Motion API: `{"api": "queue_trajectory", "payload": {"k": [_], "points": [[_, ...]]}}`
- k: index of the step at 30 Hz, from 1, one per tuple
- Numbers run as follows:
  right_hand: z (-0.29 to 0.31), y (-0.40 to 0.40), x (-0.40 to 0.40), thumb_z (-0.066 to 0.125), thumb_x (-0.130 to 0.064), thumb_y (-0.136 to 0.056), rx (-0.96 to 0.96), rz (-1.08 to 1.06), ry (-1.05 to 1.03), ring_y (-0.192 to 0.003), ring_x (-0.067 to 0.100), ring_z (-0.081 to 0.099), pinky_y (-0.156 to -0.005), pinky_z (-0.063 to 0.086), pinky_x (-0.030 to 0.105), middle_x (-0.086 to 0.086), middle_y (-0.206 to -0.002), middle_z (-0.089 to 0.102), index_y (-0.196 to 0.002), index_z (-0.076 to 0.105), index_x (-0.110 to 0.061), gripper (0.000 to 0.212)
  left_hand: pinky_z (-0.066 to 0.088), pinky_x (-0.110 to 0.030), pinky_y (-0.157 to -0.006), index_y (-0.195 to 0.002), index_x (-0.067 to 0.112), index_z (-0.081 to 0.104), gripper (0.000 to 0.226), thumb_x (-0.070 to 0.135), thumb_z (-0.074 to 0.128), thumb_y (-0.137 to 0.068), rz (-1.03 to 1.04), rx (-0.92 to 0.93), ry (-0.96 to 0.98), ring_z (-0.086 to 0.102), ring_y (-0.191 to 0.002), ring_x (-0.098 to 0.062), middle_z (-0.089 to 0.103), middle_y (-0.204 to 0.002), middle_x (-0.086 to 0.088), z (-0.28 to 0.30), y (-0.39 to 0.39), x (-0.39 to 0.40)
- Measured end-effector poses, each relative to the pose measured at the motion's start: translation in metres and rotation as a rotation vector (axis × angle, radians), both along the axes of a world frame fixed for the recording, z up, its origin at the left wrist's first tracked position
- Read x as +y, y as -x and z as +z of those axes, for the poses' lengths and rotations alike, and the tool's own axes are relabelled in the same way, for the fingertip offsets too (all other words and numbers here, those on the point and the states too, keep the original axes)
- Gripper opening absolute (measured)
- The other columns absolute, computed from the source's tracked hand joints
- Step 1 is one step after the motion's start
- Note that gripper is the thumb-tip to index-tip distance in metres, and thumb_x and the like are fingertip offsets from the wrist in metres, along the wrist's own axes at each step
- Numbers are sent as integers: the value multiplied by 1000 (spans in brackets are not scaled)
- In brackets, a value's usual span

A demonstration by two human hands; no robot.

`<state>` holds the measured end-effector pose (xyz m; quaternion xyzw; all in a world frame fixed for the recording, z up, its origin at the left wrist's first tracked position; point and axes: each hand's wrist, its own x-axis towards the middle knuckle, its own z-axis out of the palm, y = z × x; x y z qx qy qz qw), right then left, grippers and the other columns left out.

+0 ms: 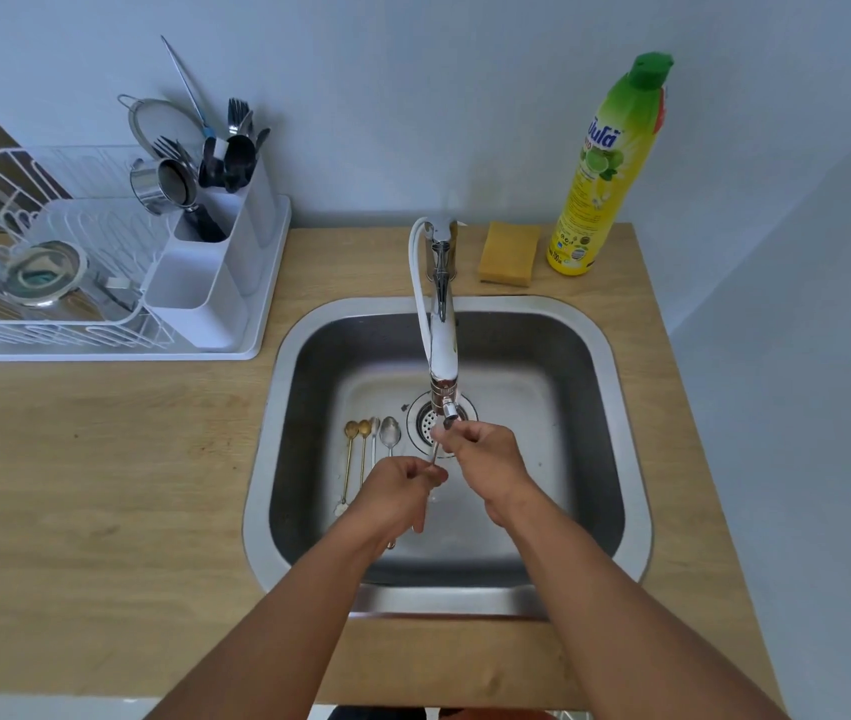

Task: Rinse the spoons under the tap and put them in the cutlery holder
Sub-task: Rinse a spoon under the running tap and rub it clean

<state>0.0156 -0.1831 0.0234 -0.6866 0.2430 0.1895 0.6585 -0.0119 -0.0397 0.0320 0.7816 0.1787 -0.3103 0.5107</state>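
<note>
Left grip: the left hand (pixel 405 483) is curled over the sink, thumb and fingers pinching the lower end of a spoon handle.
Right grip: the right hand (pixel 478 449) is clenched round the upper part of the same spoon, just under the tap's nozzle; I cannot make out the bowl, the fingers cover it.
Held spoon (pixel 433 453): only a short silver stretch of handle shows between the two hands, slanting from the left hand up toward the right one, above the drain.
Tap (pixel 443 324): white and chrome, arching out from the back of the table over the middle of the basin, nozzle touching or just above the right hand's knuckles; whether water runs I cannot tell.
Waiting spoons (pixel 368 449): four lie side by side on the sink floor, left of the drain, bowls pointing away from the person; two are gold with long thin handles, two silver. Their handles pass under the left hand.
Sink (pixel 615 387): steel, set into the wooden table (pixel 101 485).
Cutlery holder (pixel 225 236): white, several compartments, at the right end of the dish rack (pixel 23 241) to the left of the sink, well apart from the hands; dark utensils and forks stand in its far compartments.
Behind the sink: a yellow sponge (pixel 509 253) and, just beside it, a bottle of dish soap (pixel 607 168) with a green cap.
</note>
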Motion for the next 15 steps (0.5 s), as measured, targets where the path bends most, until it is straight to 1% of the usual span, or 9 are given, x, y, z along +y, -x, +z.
{"api": "queue_trajectory", "payload": {"k": [1, 2, 4, 6, 8, 10, 12, 13, 15], "points": [[0, 1, 5, 77, -28, -93, -5, 15, -1, -73, -2, 65, -65, 45, 14, -15, -76, 73, -93, 81, -18, 11, 54, -40, -89, -94, 27, 76, 18, 31, 60, -99, 10, -12, 1, 73, -99, -24, 80, -88, -6, 0, 0, -1], [-1, 3, 9, 76, -27, -94, -7, 29, 0, -69, -3, 66, -62, 47, 12, -14, -75, 74, -92, 82, -18, 11, 55, -40, -89, -93, 25, 77, 19, 30, 59, -100, 19, -23, 4, 72, -100, -19, 80, -94, -2, 0, 0, -1], [-5, 6, 16, 75, -22, -95, -12, 33, -14, -56, -4, 64, -55, 49, 11, -12, -66, 73, -86, 80, -16, 11, 55, -35, -81, -93, 22, 78, 26, 31, 55, -104, 40, -41, 10, 72, -99, -17, 79, -98, 0, 0, -1, -1], [-6, 8, 19, 75, -20, -94, -19, 17, -12, -51, -3, 62, -54, 49, 11, -10, -60, 71, -81, 78, -15, 15, 52, -27, -73, -92, 23, 77, 30, 33, 53, -106, 65, -58, 24, 72, -94, -10, 79, -95, 7, 3, -1, 0], [-5, 5, 16, 76, -22, -94, -23, -12, 5, -50, -2, 63, -51, 49, 12, -9, -61, 72, -78, 77, -15, 17, 49, -22, -72, -89, 27, 76, 28, 34, 55, -106, 92, -84, 40, 68, -88, 1, 77, -91, 16, 7, 1, 0], [-2, -1, 11, 77, -23, -93, -20, -51, 30, -57, -2, 65, -52, 48, 12, -11, -67, 73, -77, 78, -17, 17, 48, -17, -72, -88, 28, 77, 26, 34, 57, -105, 80, -107, 39, 68, -88, 4, 75, -90, 18, 8, 6, -2], [0, -7, 4, 75, -22, -93, -16, -75, 62, -69, 3, 65, -62, 46, 17, -13, -72, 73, -78, 78, -20, 16, 46, -15, -66, -90, 30, 78, 25, 37, 58, -104, 20, -108, 13, 69, -83, 2, 76, -92, 19, 7, 13, -5], [1, -9, 1, 74, -22, -94, -16, -81, 72, -71, 4, 64, -65, 45, 20, -12, -74, 74, -79, 78, -21, 15, 46, -14, -66, -92, 32, 78, 25, 39, 58, -104, -12, -107, -1, 70, -84, 0, 76, -93, 18, 5, 18, -6], [3, -12, -6, 73, -24, -93, -12, -78, 96, -73, 6, 63, -68, 45, 23, -11, -77, 75, -82, 79, -21, 13, 46, -13, -73, -95, 33, 80, 24, 40, 59, -103, -62, -102, -20, 69, -90, 3, 77, -97, 18, 2, 26, -5]]}}
